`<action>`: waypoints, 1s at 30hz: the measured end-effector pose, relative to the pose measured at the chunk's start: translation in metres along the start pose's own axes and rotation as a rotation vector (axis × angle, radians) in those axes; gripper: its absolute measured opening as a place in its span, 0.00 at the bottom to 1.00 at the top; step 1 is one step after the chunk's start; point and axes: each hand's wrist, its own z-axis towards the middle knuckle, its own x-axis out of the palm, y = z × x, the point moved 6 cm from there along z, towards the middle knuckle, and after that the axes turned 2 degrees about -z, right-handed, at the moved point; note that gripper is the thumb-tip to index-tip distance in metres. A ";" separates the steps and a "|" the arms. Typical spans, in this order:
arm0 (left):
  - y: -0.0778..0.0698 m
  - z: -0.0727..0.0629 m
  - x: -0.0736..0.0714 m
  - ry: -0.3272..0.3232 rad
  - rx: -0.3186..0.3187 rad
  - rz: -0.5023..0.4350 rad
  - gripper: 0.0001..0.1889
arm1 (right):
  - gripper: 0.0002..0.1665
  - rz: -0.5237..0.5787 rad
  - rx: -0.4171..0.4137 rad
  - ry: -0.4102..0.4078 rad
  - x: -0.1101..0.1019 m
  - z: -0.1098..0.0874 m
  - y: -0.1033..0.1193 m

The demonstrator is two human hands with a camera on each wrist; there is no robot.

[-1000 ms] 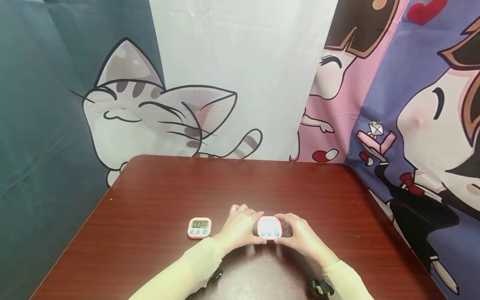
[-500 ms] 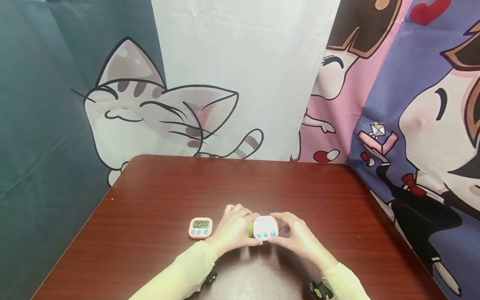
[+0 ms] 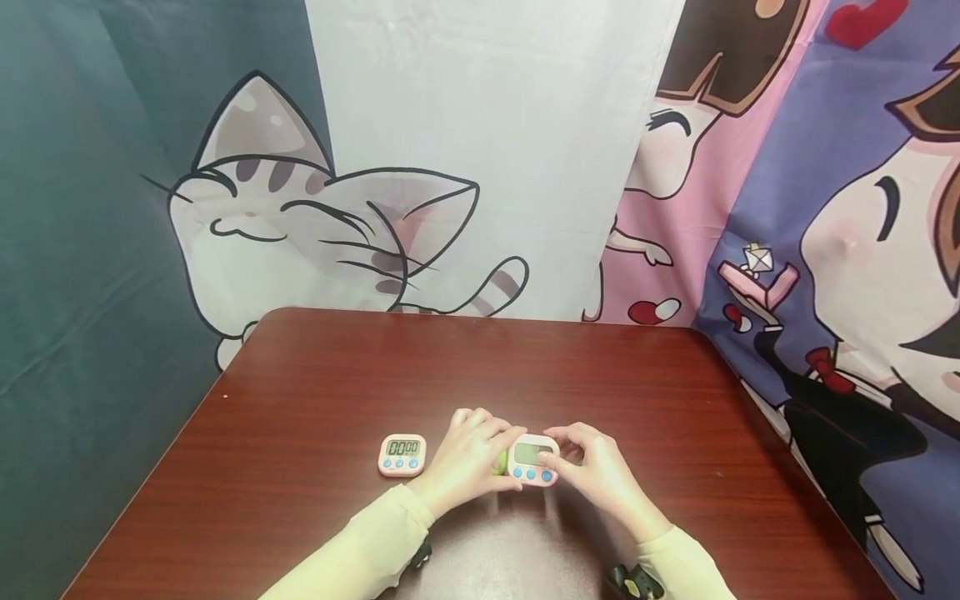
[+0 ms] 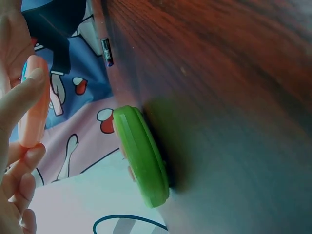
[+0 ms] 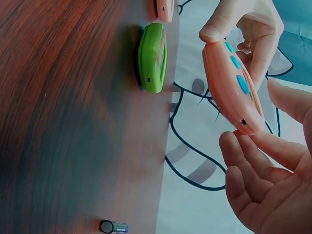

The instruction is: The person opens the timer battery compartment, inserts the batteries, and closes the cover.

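Note:
A pink digital timer (image 3: 533,460) with a white front, three blue buttons and a blank grey screen is held up off the table. My left hand (image 3: 468,454) pinches its left end between thumb and fingers. At its right end, my right hand (image 3: 603,475) touches the edge with the fingers, while the thumb is extended in front of the screen, apart from it in the right wrist view. A green timer (image 4: 141,156) lies on the table beneath, mostly covered by my left hand in the head view. Another pink timer (image 3: 402,455) showing 00:00 lies left of my hands.
A small battery (image 5: 114,226) lies on the brown wooden table (image 3: 450,367), also visible in the left wrist view. Printed cloth (image 3: 480,150) with cartoon figures hangs behind the table and along its sides.
The held timer has shifted slightly left and tilted, its screen turning from white glare to grey. My right thumb has moved from the lower edge to in front of the screen.

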 end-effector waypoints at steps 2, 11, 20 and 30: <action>0.000 0.000 0.000 0.004 0.007 0.004 0.37 | 0.16 -0.011 -0.009 0.001 0.000 0.000 0.001; -0.002 -0.003 -0.003 -0.016 0.055 0.003 0.37 | 0.15 -0.036 0.004 0.049 0.004 0.003 0.004; -0.004 -0.005 -0.007 -0.102 0.135 0.034 0.37 | 0.14 -0.017 0.009 0.077 0.004 0.003 0.006; -0.005 -0.005 -0.007 -0.135 0.156 0.043 0.36 | 0.11 -0.010 0.002 0.109 0.006 0.003 0.007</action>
